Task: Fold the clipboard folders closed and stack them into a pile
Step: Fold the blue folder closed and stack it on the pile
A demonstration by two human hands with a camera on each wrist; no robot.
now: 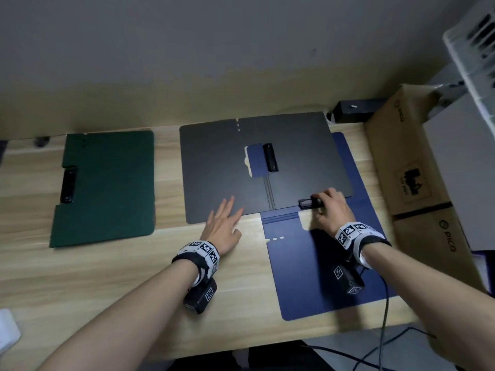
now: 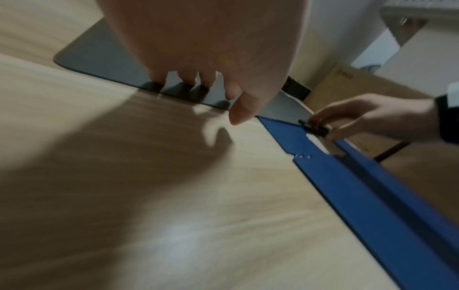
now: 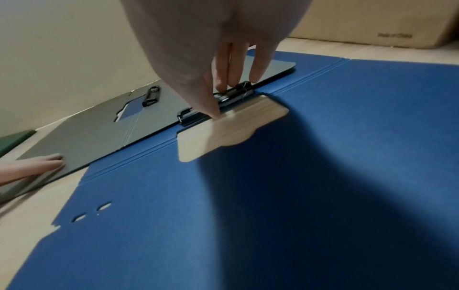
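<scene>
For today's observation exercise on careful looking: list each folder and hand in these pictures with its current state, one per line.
Dark green clipboard folder: folded closed, flat on the wooden table.
Dark grey clipboard folder: open flat, overlapping the blue one.
Blue clipboard folder: open flat.
Left hand: fingers straight, resting on the grey folder.
Right hand: pinches the blue folder's black clip.

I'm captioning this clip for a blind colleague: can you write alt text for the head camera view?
On a wooden desk, the right hand pinches the black clip of an open blue folder, while the left hand lies flat on an open grey folder overlapping it. A closed green folder lies to the left.
</scene>
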